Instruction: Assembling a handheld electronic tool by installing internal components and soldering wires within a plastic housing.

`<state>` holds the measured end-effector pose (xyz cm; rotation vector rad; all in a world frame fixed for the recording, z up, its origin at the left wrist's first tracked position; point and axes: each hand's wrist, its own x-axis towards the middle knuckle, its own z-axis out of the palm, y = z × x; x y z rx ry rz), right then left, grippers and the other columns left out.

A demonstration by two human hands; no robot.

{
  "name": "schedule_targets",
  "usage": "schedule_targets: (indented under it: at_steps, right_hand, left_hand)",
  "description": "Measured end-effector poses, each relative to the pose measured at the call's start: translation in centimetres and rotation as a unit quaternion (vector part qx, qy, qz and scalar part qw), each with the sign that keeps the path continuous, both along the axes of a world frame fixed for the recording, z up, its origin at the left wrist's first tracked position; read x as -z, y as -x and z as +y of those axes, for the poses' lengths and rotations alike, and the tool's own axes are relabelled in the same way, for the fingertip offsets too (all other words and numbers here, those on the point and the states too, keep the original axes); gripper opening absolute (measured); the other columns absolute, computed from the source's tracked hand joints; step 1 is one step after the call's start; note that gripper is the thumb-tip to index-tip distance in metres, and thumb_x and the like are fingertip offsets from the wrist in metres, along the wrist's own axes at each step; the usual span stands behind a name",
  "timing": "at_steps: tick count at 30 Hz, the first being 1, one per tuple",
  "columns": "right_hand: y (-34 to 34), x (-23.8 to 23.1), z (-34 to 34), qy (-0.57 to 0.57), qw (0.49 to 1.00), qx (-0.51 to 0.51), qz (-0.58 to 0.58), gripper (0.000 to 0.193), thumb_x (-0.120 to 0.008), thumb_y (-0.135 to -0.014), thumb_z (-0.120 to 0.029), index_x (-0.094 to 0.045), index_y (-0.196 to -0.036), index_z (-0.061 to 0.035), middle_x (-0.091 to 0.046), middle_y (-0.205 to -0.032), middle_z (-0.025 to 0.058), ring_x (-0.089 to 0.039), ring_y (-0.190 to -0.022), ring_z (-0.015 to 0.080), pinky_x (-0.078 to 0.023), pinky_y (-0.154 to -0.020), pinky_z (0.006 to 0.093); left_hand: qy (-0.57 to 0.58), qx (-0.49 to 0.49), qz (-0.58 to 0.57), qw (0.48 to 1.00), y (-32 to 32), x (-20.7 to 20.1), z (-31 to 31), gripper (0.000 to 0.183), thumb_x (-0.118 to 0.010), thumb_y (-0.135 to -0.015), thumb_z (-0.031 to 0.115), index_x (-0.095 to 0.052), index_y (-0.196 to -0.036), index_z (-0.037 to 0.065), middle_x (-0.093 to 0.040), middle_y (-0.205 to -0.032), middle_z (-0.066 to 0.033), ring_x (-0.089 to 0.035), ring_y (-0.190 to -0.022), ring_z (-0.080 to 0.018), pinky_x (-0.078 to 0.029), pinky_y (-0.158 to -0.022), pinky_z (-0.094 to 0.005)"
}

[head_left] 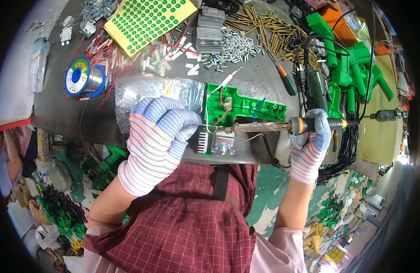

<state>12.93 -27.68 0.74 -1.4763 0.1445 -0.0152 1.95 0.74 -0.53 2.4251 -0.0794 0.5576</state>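
Observation:
My right hand, in a striped knit glove, grips a soldering iron by its black and orange handle. The iron lies level, its tip pointing left over a small metal-plated part at the near end of a green plastic housing half. My left hand, gloved alike, is closed in a pinch just left of the iron's tip. A thin wire seems to come from its fingertips, which partly hide it. Red, white and blue wires run inside the housing. Beneath and behind the left hand lies a bubble-wrap bag.
A solder spool stands at the left. Farther back lie a yellow sticker sheet, metal heat sinks, loose screws and brass rods. On the right are a screwdriver, green housings and black cables.

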Motion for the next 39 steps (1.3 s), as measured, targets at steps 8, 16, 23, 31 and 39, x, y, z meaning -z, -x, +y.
schedule_targets:
  at_steps: [8, 16, 23, 31, 39]
  right_hand:
    - [0.01, 0.15, -0.73, -0.005, 0.999, -0.039, 0.004, 0.022, -0.063, -0.094, -0.033, -0.061, -0.098, -0.0118, -0.062, -0.085, 0.0003, -0.063, -0.066, 0.0126, -0.052, -0.053, 0.0271]
    - [0.14, 0.06, -0.48, -0.001, 1.000, -0.025, 0.014, 0.022, -0.062, -0.094, -0.033, -0.060, -0.099, -0.0119, -0.062, -0.084, 0.0005, -0.064, -0.067, 0.0125, -0.053, -0.053, 0.0271]
    - [0.19, -0.15, -0.17, 0.012, 1.000, -0.020, -0.003, 0.022, -0.061, -0.095, -0.032, -0.060, -0.099, -0.0107, -0.060, -0.083, 0.0005, -0.064, -0.067, 0.0124, -0.053, -0.053, 0.0267]
    - [0.41, -0.59, -0.31, 0.012, 0.999, -0.026, 0.017, 0.022, -0.061, -0.095, -0.032, -0.060, -0.099, -0.0104, -0.060, -0.084, 0.0007, -0.063, -0.068, 0.0123, -0.054, -0.053, 0.0276]
    - [0.46, -0.68, -0.28, 0.021, 0.999, -0.035, 0.012, 0.023, -0.062, -0.094, -0.032, -0.060, -0.099, -0.0103, -0.060, -0.085, 0.0007, -0.063, -0.068, 0.0126, -0.055, -0.053, 0.0281]
  left_hand:
    - [0.001, -0.001, -0.004, 1.000, -0.04, -0.03, -0.05, 0.014, -0.074, -0.072, 0.015, -0.069, -0.085, 0.014, -0.060, -0.086, -0.0060, -0.056, -0.081, -0.0289, -0.045, -0.073, -0.0429]
    - [-0.018, 0.002, -0.009, 1.000, -0.27, -0.16, -0.35, 0.015, -0.074, -0.073, 0.015, -0.068, -0.087, 0.016, -0.060, -0.088, -0.0050, -0.057, -0.081, -0.0284, -0.045, -0.073, -0.0422]
    - [-0.025, 0.020, -0.006, 0.999, -0.46, -0.38, -0.48, 0.014, -0.073, -0.073, 0.014, -0.068, -0.087, 0.012, -0.059, -0.084, -0.0072, -0.057, -0.081, -0.0288, -0.043, -0.075, -0.0422]
    - [-0.040, 0.035, -0.017, 0.998, -0.79, -0.52, -0.84, 0.016, -0.072, -0.073, 0.015, -0.068, -0.089, 0.013, -0.059, -0.086, -0.0072, -0.056, -0.082, -0.0290, -0.043, -0.075, -0.0430]
    - [-0.057, 0.032, -0.027, 0.997, -0.74, -0.28, -0.83, 0.018, -0.073, -0.072, 0.016, -0.068, -0.089, 0.015, -0.059, -0.088, -0.0062, -0.056, -0.083, -0.0286, -0.042, -0.074, -0.0433]
